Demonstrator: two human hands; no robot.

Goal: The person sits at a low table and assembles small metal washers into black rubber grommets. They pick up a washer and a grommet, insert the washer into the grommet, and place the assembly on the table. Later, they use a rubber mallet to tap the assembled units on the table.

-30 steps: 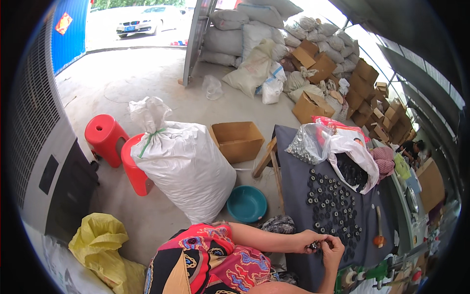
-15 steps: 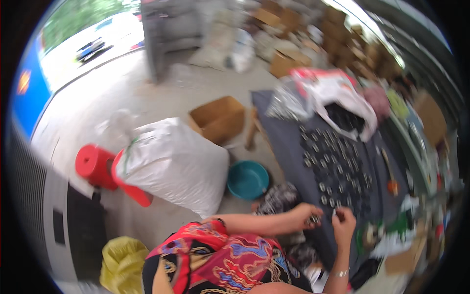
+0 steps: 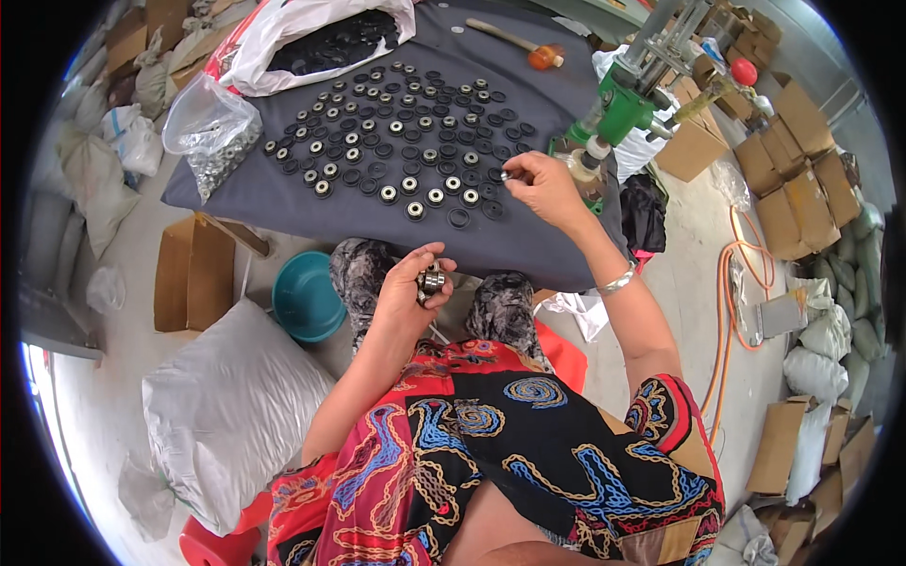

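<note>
Several shiny metal bearings (image 3: 432,281) are gathered in my left hand (image 3: 404,291), its fingers curled round them in front of the table's near edge. My right hand (image 3: 549,189) pinches a small bearing (image 3: 507,175) between thumb and fingertips, close to the black rings at the right end of the spread. Black rings (image 3: 459,218) lie in loose rows on the dark grey cloth (image 3: 311,222). Many of them have a silver bearing (image 3: 415,210) seated in the middle; others are bare. Whether the pinched bearing touches a ring I cannot tell.
A clear bag of bearings (image 3: 222,156) and a white bag of black rings (image 3: 255,61) sit at the left. A wooden-handled mallet (image 3: 510,42) lies at the back. A green hand press (image 3: 618,104) stands right. Below are a teal basin (image 3: 307,316) and white sack (image 3: 226,406).
The view has swung right, bringing the table to the centre and the green press into sight. My right hand is now at the rings' right end. Bearings stay in my left hand.
</note>
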